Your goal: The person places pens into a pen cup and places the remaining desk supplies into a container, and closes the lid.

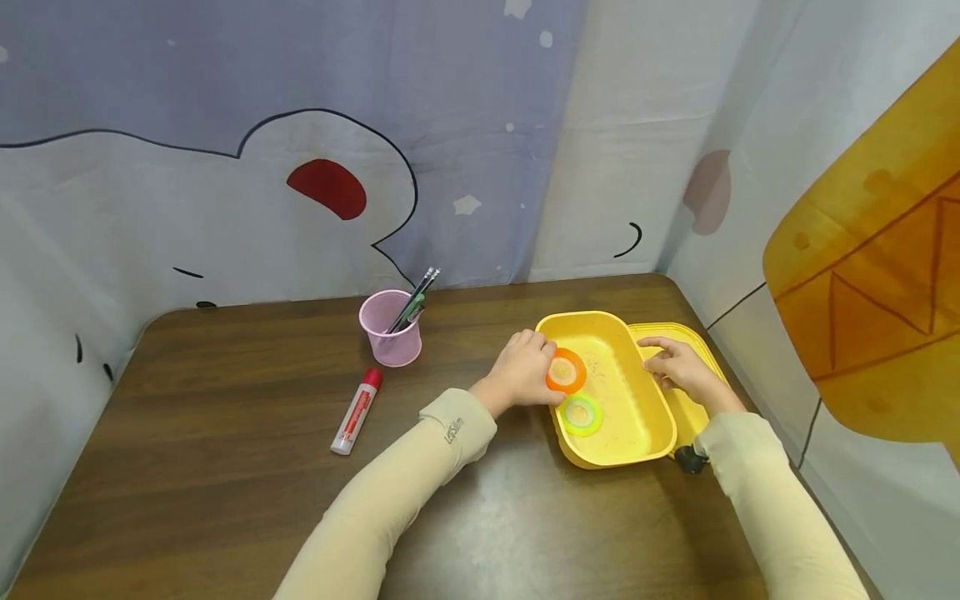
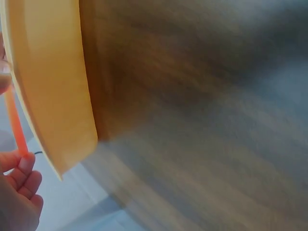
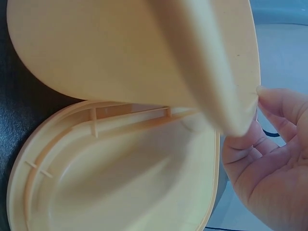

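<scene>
A yellow open box (image 1: 615, 417) stands at the table's right side. At its left rim my left hand (image 1: 522, 371) holds an orange ring (image 1: 580, 367) between thumb and fingers; the left wrist view shows this ring (image 2: 15, 120) edge-on beside the box wall (image 2: 53, 86). Inside the box, just nearer me, is a lime-green ring (image 1: 581, 429). My right hand (image 1: 684, 371) grips the box's right rim with thumb and index finger, and in the right wrist view its fingers (image 3: 276, 103) meet the box edge. Under that hand lies a yellow lid (image 1: 708, 354).
A pink cup (image 1: 395, 346) holding several pencils (image 1: 414, 300) stands toward the back, left of the box. In front of it lies a glue stick (image 1: 352, 425) with a red cap. Printed curtains (image 1: 480, 150) hang along the table's back and right edges.
</scene>
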Available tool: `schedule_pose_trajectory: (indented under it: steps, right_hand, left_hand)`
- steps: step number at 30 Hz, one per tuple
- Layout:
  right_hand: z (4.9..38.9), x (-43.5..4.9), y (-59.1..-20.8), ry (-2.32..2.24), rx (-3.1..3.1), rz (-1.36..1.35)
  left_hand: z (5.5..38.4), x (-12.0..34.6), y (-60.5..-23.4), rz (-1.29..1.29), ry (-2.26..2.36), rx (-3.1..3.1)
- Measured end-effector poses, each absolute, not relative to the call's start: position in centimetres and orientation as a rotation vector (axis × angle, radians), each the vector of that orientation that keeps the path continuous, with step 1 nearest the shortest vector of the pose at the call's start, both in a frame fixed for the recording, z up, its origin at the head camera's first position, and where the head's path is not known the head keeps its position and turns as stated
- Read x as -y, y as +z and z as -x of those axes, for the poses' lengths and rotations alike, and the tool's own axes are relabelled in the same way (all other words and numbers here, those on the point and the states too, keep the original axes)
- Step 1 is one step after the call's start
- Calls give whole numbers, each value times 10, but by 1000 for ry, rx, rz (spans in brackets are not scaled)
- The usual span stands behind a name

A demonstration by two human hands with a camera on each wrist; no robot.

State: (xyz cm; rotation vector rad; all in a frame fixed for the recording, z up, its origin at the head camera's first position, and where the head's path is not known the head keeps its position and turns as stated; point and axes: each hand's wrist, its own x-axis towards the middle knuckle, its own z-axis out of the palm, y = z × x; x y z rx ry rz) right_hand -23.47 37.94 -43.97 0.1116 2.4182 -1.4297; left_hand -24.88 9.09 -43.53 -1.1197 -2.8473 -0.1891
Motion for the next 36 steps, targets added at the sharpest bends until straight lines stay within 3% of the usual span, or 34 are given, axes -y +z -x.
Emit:
schedule_pose_trajectory:
  steps: [36]
  right_hand:
    - [235, -380, -441, -1465, -2386, -114]
  left_hand:
    - [247, -128, -455, 701, -78, 3052]
